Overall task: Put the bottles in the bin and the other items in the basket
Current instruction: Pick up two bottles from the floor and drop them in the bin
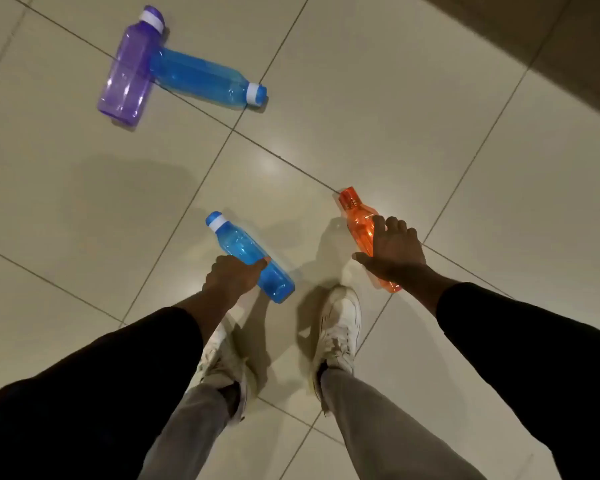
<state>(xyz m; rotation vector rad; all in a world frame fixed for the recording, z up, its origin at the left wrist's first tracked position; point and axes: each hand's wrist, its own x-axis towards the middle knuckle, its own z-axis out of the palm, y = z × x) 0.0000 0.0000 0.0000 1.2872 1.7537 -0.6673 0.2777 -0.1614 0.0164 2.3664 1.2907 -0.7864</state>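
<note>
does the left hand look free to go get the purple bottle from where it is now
Probably not yet. The left hand is already gripping the near blue bottle, and the purple bottle lies well beyond it across the floor, touching a second blue bottle. Nothing blocks the way, though.

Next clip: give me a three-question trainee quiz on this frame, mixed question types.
1. True or false: the left hand grips the near translucent blue plastic bottle.
2. Which bottle does the right hand cover? A) translucent orange plastic bottle B) purple C) green
3. Fill in: the far blue plastic bottle touches the square translucent purple plastic bottle, forming a ___ shape on the tiled floor.

Key: 1 true; 2 A; 3 T.
</note>
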